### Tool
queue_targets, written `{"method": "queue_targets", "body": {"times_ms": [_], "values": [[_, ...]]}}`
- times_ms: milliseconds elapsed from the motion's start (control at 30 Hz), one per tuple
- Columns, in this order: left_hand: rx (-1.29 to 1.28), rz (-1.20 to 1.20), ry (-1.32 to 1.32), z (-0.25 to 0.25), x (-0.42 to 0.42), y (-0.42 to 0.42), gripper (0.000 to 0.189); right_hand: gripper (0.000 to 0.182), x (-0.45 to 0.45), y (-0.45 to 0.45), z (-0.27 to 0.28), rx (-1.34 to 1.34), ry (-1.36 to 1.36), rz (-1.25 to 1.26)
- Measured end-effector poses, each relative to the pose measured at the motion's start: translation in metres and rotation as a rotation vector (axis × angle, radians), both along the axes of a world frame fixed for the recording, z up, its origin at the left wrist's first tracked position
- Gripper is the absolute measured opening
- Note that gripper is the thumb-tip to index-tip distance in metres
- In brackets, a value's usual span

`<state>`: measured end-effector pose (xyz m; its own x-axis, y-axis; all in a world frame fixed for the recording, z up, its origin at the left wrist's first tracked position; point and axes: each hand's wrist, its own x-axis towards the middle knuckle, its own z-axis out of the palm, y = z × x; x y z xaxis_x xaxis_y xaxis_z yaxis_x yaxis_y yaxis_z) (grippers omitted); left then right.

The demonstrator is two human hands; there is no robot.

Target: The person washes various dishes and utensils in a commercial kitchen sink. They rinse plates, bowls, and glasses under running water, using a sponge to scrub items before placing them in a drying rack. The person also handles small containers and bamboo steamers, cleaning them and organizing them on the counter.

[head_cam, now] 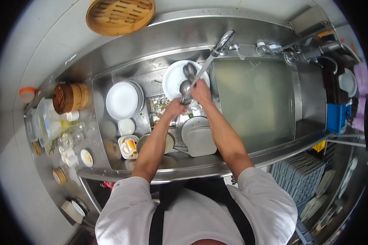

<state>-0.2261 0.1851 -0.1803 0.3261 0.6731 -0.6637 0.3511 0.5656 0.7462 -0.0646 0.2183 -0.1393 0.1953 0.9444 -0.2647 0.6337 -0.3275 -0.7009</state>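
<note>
Both my hands are over the left sink basin, below a running stream of water. My left hand grips a bunch of metal spoons by the handle end. My right hand is closed on metal spoons whose bowls point away from me. Its fingers hide part of the handles, so which spoon lies in which hand is hard to tell. Behind the spoons lies a large white round plate. Water falls from the chrome faucet onto the spoons and my right hand.
Stacked white plates stand left of a drain strainer with food scraps. Nearer me are more stacked dishes and small bowls with leftovers. Cloudy water fills the right basin. Bamboo steamers and glasses occupy the left counter.
</note>
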Motion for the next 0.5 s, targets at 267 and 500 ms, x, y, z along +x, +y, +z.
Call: {"method": "queue_targets", "body": {"times_ms": [267,500], "values": [[0.289,0.409,0.325,0.002,0.031,-0.011,0.024,0.033,0.020,-0.060,0.051,-0.101,0.343,0.164],[0.504,0.145,0.458,0.042,0.043,-0.024,0.029,0.030,0.036,-0.055,0.051,0.135,-0.028,0.108]]}}
